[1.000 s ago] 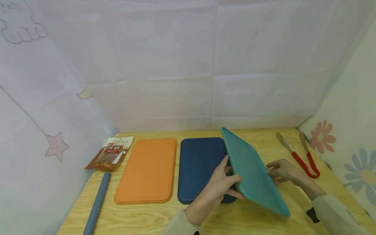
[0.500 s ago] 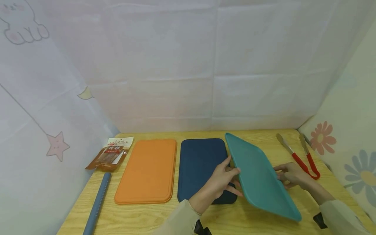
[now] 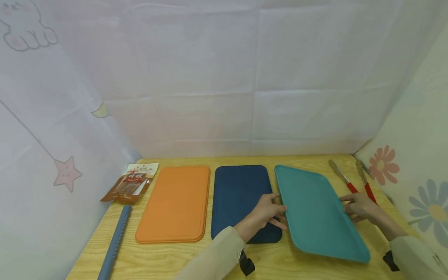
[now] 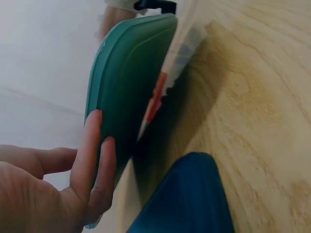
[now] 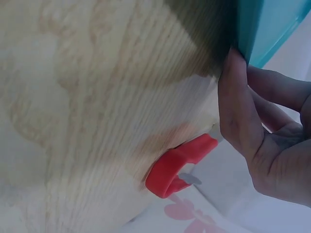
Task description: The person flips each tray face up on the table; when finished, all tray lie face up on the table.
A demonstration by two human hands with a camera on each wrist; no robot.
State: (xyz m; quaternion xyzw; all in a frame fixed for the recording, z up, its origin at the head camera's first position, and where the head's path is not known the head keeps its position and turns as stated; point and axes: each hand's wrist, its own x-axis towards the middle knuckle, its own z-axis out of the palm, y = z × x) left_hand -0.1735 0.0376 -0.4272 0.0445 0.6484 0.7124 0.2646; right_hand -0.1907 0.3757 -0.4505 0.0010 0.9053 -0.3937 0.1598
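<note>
A teal tray (image 3: 322,217) tilts slightly above the right part of the wooden table in the head view. My left hand (image 3: 264,214) pinches its left long edge, thumb on the upper side. Seen in the left wrist view, fingers (image 4: 92,145) lie against the tray's underside (image 4: 131,73), which is raised off the wood. My right hand (image 3: 362,206) pinches the opposite edge. The right wrist view has fingertips (image 5: 233,68) at the rim, close to the tabletop. A navy board (image 3: 238,186) lies flat just left of the tray, partly behind my left hand and forearm.
Red-handled tongs (image 3: 370,192) lie at the right, partly hidden by my right hand. Left of the navy board are an orange board (image 3: 175,202), a brown food packet (image 3: 129,186) and a long blue-grey bar (image 3: 115,241). Printed cloth walls (image 3: 196,85) enclose the table (image 3: 168,260).
The teal tray has been tipped from steep to nearly flat and shifted right and lower. Both hands have moved right with it, and my right hand now covers part of the tongs' handles.
</note>
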